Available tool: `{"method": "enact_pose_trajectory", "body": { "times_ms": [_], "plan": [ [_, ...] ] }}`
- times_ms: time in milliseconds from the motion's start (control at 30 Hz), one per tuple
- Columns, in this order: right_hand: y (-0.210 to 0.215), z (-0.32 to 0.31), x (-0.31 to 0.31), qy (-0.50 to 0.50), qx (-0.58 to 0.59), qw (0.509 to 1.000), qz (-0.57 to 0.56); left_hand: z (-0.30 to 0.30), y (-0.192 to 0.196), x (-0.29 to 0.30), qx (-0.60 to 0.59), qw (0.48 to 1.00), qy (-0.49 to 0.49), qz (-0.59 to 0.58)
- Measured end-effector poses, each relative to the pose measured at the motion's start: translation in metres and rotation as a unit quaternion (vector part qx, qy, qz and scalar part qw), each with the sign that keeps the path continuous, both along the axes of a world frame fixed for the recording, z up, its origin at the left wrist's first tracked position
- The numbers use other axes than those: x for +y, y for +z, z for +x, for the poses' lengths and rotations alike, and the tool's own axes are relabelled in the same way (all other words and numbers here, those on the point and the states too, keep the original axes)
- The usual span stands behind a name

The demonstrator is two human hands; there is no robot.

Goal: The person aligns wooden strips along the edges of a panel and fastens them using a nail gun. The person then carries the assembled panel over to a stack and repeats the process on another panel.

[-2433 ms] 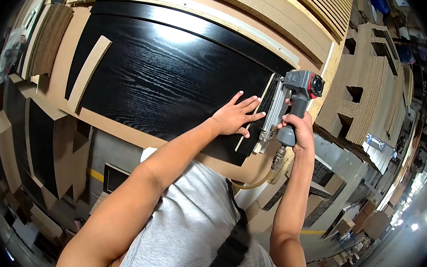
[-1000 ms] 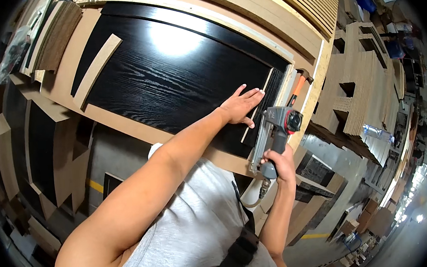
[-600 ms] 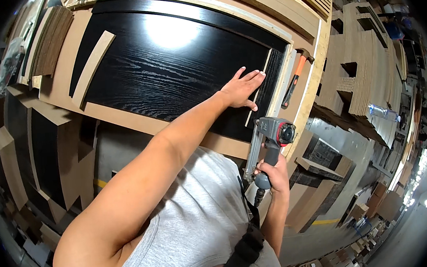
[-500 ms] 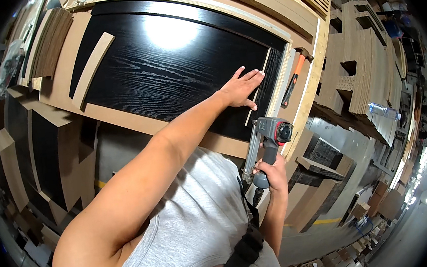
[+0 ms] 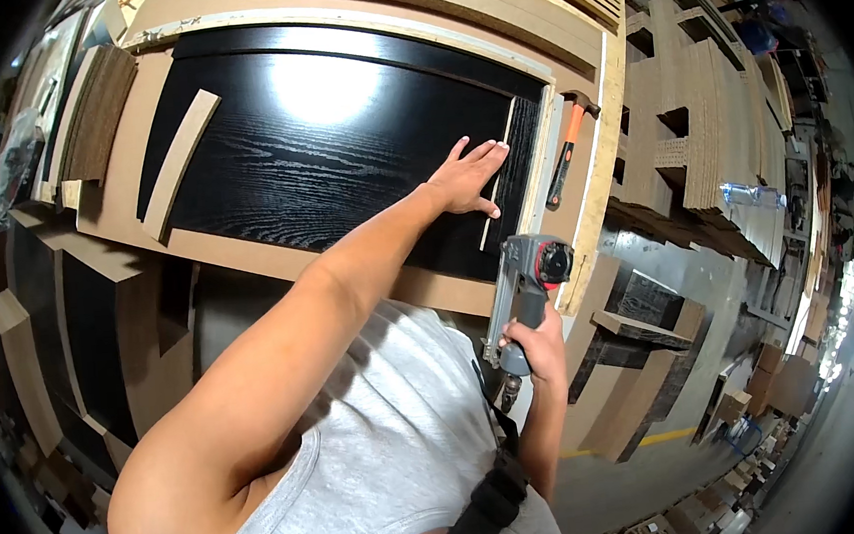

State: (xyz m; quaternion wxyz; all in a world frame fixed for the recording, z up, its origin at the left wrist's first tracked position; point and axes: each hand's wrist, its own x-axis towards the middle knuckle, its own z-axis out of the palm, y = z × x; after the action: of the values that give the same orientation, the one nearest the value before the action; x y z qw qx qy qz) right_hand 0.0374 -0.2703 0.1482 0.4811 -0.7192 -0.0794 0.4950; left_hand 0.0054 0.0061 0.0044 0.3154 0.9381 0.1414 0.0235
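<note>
A: Where is the black strip (image 5: 518,169)?
B: On the right end of the panel (image 5: 309,166). Its long axis crosses that end, running from the far side toward the person.

A: Which hand is nearer?
B: The left hand (image 5: 466,182). The black strip lies directly to its right, and the fingertips reach the strip's pale edge. The right hand (image 5: 541,344) is lower, apart from the strip's near end.

A: State of each hand?
B: Left: palm down on the panel, fingers spread, gripping nothing. Right: clamped on the handle of the nailer (image 5: 530,297), whose head is near the strip's near end, by the edge of the desk (image 5: 251,258). Whether the head touches anything cannot be told.

A: Appearance?
B: Black strip: dark and grained, pale along its left edge. Panel: black, glossy, grained, with a bright reflection toward the far side.

A: Surroundings?
B: A pale rail (image 5: 543,147) borders the black strip on the right; a hammer (image 5: 566,156) lies beyond. A pale strip (image 5: 181,164) crosses the panel's left end.
</note>
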Motion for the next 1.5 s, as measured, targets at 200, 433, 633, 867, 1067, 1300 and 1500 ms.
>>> {"method": "enact_pose_trajectory", "body": {
  "times_ms": [200, 433, 633, 867, 1067, 1300, 1500],
  "plan": [
    [-0.021, -0.017, -0.055, -0.125, -0.021, 0.992, -0.001, 0.020, 0.018, -0.015, 0.009, 0.999, -0.032, 0.007],
    [-0.042, -0.032, -0.082, -0.231, 0.040, 0.972, 0.031, 0.054, 0.041, -0.077, 0.055, 0.884, -0.389, 0.253],
    [-0.058, -0.045, -0.084, -0.214, 0.045, 0.975, 0.029, 0.071, 0.029, -0.078, 0.135, 0.872, -0.417, 0.217],
    [-0.076, -0.055, -0.093, -0.279, 0.099, 0.952, 0.078, 0.066, 0.013, -0.087, 0.047, 0.890, -0.382, 0.245],
    [-0.073, -0.059, -0.091, -0.271, 0.082, 0.956, 0.078, 0.007, 0.040, -0.064, -0.011, 0.963, -0.261, 0.072],
    [-0.078, -0.077, -0.069, -0.267, -0.006, 0.963, 0.031, -0.154, 0.046, 0.049, -0.107, 0.984, 0.130, 0.058],
    [-0.034, -0.109, -0.020, -0.347, 0.036, 0.936, 0.039, -0.311, 0.040, 0.162, 0.010, 0.868, 0.455, 0.201]
  ]
}}
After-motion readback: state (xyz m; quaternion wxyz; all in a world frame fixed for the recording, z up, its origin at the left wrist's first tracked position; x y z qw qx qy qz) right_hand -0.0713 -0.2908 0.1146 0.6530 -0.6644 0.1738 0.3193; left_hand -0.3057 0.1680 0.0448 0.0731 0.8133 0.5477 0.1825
